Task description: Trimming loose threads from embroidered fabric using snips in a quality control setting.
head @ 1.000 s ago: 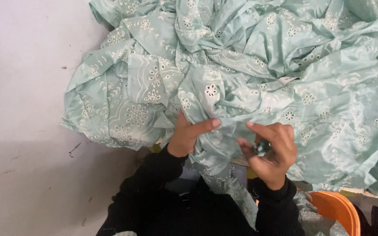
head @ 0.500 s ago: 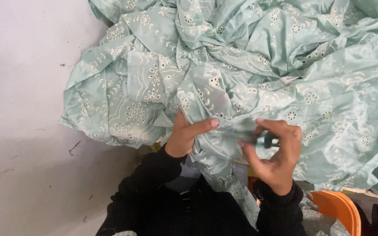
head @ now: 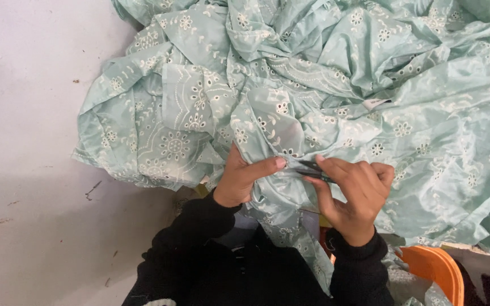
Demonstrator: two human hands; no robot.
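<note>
Shifted closer to left hand (head: 244, 181) — right hand (head: 354, 195), fingers pinching small dark snips (head: 312, 170). Left fingers pinching mint eyelet fabric (head: 290, 107).

- The floor (head: 35, 113) is a pale grey, smooth surface, bare across the left side, with small dark specks and bits of thread scattered on it.
- A large heap of mint-green embroidered fabric (head: 370, 85) lies directly on it, filling the far and right parts.
- An orange plastic rim (head: 438, 269) shows at the near right.
</note>
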